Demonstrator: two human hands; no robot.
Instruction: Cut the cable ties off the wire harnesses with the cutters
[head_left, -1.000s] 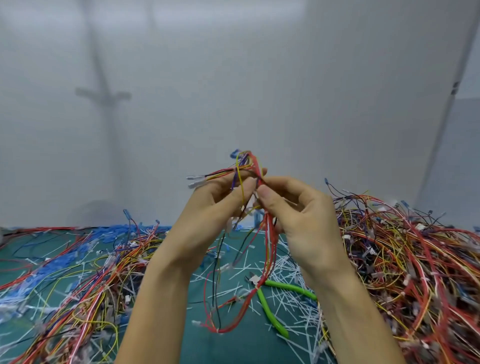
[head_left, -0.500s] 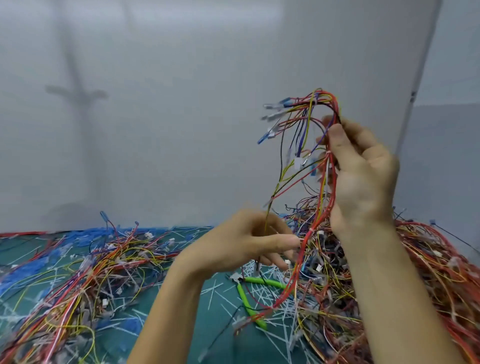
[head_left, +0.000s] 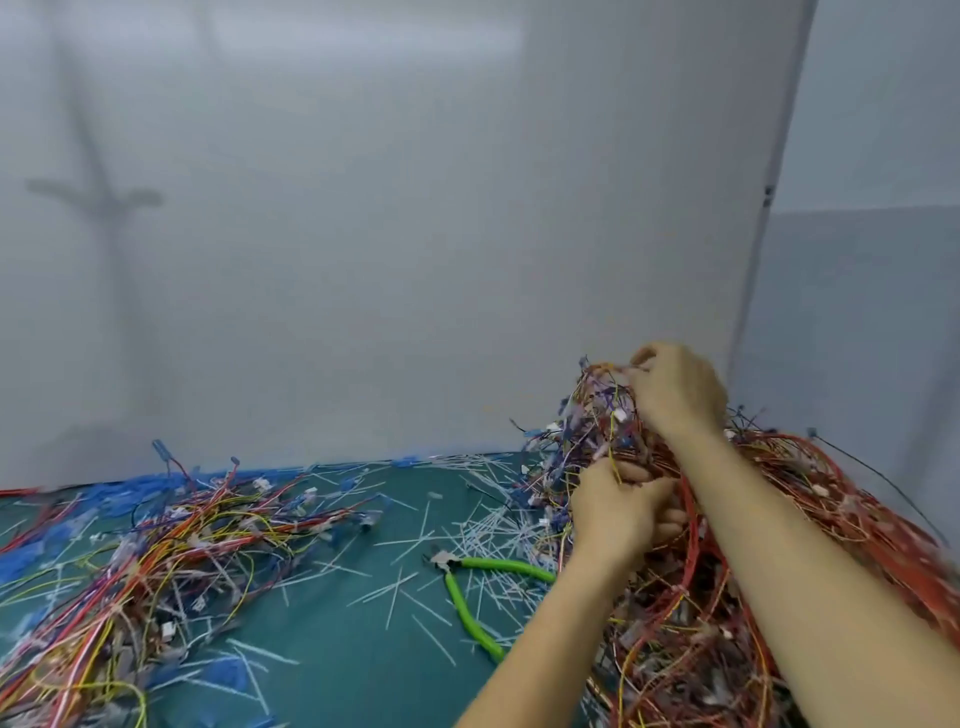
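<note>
A big tangled heap of wire harnesses (head_left: 769, 597), mostly red, fills the right side of the green mat. My right hand (head_left: 675, 395) grips a bunch of wires at the heap's top. Lower down, my left hand (head_left: 618, 509) holds wires at the heap's left edge, fingers curled into them. The green-handled cutters (head_left: 467, 587) lie on the mat left of my left forearm, held by neither hand. Their jaws point up and left, and the handles are spread.
A second heap of mixed coloured wires (head_left: 135, 582) covers the left of the green mat (head_left: 337, 665). Cut white cable ties (head_left: 457, 519) are scattered across the middle. A pale wall rises behind the table.
Both hands have swung right and down from in front of me into the right heap. The harness held up earlier is now at the heap. The view has turned right.
</note>
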